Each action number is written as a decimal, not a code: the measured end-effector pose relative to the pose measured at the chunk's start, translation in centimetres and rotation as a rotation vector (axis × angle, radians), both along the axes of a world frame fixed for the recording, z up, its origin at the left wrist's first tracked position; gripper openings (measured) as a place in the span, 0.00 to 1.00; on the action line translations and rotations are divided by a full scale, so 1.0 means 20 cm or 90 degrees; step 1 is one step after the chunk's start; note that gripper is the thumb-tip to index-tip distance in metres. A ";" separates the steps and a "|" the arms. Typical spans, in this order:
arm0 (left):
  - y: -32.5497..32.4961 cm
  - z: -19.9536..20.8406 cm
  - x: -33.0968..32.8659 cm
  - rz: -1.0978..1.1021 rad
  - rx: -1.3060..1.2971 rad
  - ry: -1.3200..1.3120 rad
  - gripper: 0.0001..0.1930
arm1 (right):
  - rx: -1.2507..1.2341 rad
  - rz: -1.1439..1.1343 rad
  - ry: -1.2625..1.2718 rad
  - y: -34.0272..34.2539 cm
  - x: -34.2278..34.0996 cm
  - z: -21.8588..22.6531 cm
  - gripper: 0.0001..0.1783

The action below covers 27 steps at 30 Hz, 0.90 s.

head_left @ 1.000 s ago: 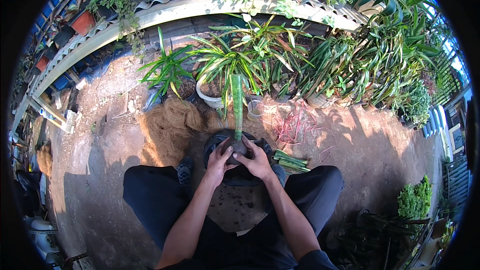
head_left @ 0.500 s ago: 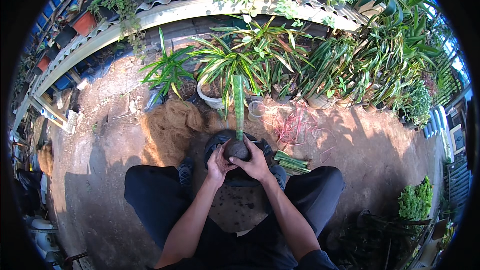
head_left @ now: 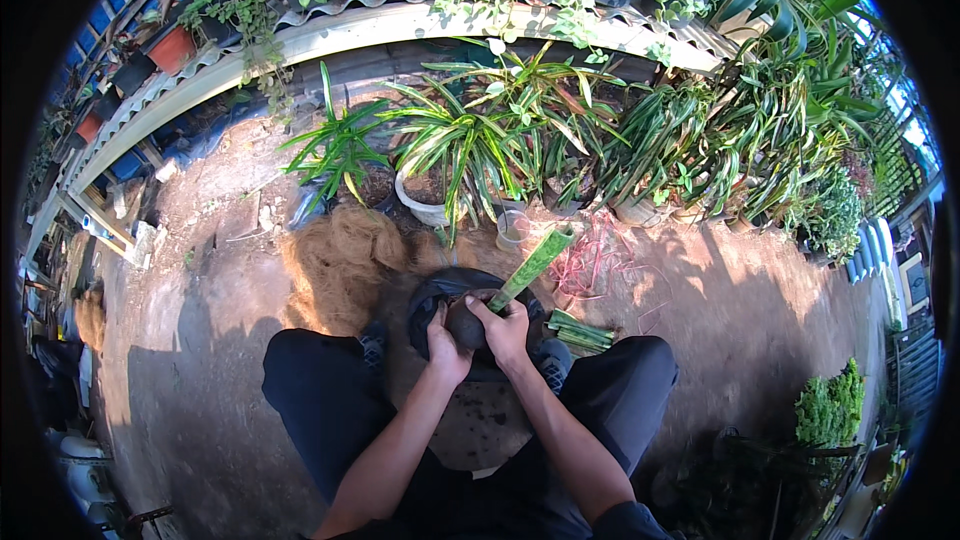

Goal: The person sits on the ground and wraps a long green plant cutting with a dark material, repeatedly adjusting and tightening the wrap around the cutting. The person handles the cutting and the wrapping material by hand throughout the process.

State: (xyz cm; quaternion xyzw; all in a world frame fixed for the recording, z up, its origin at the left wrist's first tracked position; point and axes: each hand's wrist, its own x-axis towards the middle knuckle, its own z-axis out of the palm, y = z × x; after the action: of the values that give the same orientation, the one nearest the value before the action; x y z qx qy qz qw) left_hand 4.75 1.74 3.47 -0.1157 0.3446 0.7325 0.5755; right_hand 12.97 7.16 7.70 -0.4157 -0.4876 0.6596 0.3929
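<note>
Forearms (head_left: pixel 395 445) angled inward; left grip (head_left: pixel 446 348), right grip (head_left: pixel 506 334) clasping dark ball (head_left: pixel 465 324) between them.

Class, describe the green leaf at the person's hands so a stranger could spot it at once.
Find the black container between the person's shoes. Over it, the left hand and right hand hold a dark rounded lump. Beside the right hand, a single long green leaf slants rightward, unlike the cut leaves lying piled.
</note>
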 end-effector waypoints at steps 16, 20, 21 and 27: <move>-0.06 -0.01 -0.02 -0.095 0.021 -0.124 0.17 | -0.016 0.084 -0.087 -0.02 0.02 0.02 0.11; -0.06 0.04 -0.01 -0.034 0.037 -0.158 0.17 | 0.031 0.023 -0.288 -0.02 0.03 0.06 0.15; -0.06 0.04 -0.01 -0.015 0.036 -0.171 0.17 | 0.388 0.028 -0.341 0.00 0.03 0.07 0.16; -0.04 -0.02 -0.01 -0.099 0.095 -0.162 0.17 | 0.159 0.222 -0.052 0.02 0.03 0.06 0.11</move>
State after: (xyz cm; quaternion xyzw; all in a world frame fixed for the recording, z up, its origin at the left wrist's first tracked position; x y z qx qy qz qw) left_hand 4.58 1.00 3.11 -0.1377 0.2213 0.6887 0.6765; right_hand 13.57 7.57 8.94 -0.2997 -0.6457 0.6347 0.3007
